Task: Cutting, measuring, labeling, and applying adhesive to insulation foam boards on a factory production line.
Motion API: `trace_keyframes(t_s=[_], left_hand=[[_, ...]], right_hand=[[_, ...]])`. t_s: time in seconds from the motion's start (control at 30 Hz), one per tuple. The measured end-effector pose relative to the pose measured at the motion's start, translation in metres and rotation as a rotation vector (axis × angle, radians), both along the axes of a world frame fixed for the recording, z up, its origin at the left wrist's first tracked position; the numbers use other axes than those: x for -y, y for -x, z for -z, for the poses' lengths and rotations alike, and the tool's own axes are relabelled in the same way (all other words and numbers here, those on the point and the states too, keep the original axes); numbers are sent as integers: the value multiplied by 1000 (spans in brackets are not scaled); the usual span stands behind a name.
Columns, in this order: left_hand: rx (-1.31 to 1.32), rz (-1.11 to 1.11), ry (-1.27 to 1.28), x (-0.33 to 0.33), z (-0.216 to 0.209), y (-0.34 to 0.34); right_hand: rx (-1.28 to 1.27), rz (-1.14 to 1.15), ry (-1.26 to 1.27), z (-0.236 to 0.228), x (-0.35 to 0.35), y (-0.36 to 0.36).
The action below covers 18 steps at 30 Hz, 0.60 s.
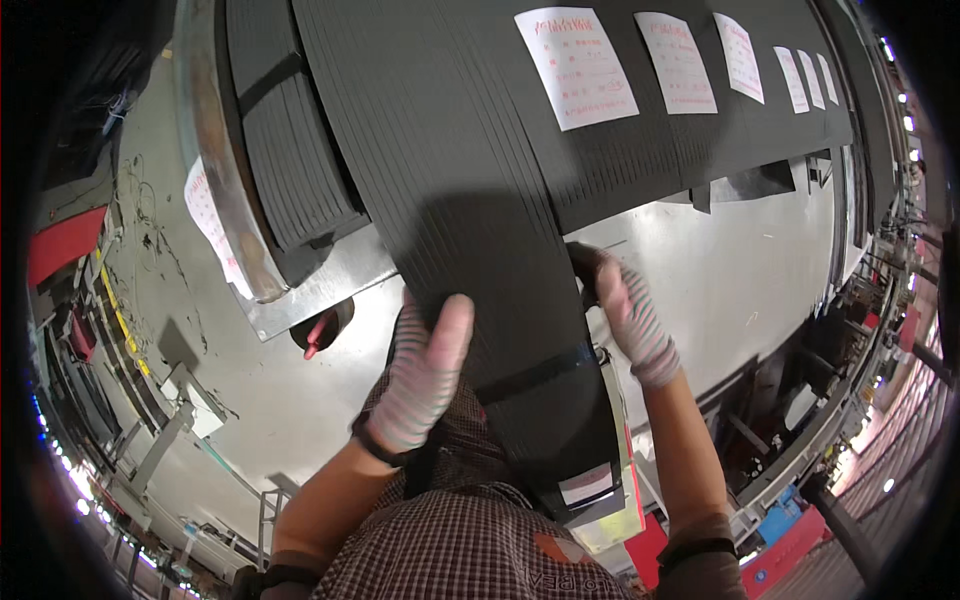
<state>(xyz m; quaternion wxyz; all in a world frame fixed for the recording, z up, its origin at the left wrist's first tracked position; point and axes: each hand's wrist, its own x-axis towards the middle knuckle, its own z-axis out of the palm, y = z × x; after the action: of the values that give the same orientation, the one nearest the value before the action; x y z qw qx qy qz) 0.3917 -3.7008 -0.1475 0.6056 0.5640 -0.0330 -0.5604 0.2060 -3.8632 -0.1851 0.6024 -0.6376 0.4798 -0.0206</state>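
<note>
A long bundle of black flat ribbed strips (510, 290) runs from the far stack toward my body. A dark band (535, 372) crosses it near its close end, where a white label (588, 487) sits. My left hand (430, 370), in a striped glove with bare thumb tip, grips the bundle's left edge, thumb on top and fingers hidden beneath. At the right edge, my right hand (630, 310), in a similar glove, is curled against the bundle's side; its fingertips are partly in shadow.
More black strips lie across the back, bearing several white paper slips with red print (577, 68). A banded bundle (290, 150) rests at left inside a metal frame (235, 190). A red-handled object (318, 335) shows below the frame's corner. Racks and machinery line the right.
</note>
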Motion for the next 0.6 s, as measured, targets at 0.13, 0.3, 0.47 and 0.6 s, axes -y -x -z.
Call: trace_keyframes(t_s=[0.13, 0.3, 0.47, 0.6], left_hand=[[235, 30, -117, -54, 33, 74], [-112, -82, 14, -11, 13, 43], [94, -274, -31, -42, 34, 103], [133, -190, -27, -44, 9, 56]], right_hand=[[-228, -777, 445, -45, 8, -17], [-284, -473, 528, -41, -4, -19], [-465, -813, 542, -49, -24, 1], [-382, -717, 561, -96, -8, -6]])
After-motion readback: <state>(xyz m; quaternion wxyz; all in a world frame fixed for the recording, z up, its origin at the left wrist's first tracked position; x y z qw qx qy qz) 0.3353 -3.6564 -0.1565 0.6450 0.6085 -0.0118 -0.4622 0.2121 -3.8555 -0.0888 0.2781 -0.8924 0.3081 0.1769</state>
